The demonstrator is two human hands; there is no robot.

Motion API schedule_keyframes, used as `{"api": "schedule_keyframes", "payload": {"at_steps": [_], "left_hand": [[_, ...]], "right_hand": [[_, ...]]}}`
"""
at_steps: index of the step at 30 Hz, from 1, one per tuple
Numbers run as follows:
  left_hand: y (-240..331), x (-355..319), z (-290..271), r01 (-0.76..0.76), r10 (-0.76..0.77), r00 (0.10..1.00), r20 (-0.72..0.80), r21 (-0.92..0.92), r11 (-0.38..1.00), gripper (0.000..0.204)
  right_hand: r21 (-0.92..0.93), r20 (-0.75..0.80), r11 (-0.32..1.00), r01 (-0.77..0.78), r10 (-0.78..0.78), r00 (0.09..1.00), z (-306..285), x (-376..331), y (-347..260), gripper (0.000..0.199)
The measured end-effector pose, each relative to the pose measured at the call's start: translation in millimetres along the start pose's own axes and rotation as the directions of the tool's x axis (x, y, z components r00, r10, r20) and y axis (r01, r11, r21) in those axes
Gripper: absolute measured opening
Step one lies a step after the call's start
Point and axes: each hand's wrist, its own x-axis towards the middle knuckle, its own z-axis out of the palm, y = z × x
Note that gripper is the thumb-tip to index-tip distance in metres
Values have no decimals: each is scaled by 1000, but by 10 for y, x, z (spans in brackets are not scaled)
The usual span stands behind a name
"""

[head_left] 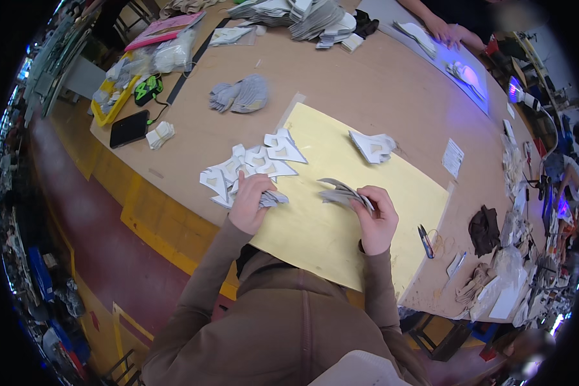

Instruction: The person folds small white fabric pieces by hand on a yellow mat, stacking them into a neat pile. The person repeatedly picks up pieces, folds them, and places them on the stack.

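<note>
My right hand [376,215] grips a fanned stack of grey cut pieces [341,192] above the yellow mat [341,148]. My left hand [251,201] rests on a small grey bundle [273,199] at the edge of a scattered pile of white cut-out shapes [254,161], fingers curled onto it. A smaller stack of white shapes [373,147] lies at the mat's far side.
A grey piece pile [241,95], a black phone [128,128], a yellow tray [112,103] and big white stacks [302,16] lie on the wooden table [360,77]. Snips [426,240] sit right of the mat. Another person's hands [447,31] work at a violet-lit board.
</note>
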Motion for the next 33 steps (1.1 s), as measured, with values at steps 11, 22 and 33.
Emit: {"api": "schedule_keyframes", "payload": {"at_steps": [11,22,33], "left_hand": [[468,214,669,-211,220,967,128,-84,974,42],[506,191,635,-160,175,982,72,-180,970,68],[577,182,679,-64,86,991,106,-194,979,70]], "right_hand": [[195,228,980,-34,-11,974,133,-144,255,24],[92,125,978,-186,174,977,49,-212,312,23],[412,110,909,-66,23,994,353,-366,212,71]]}}
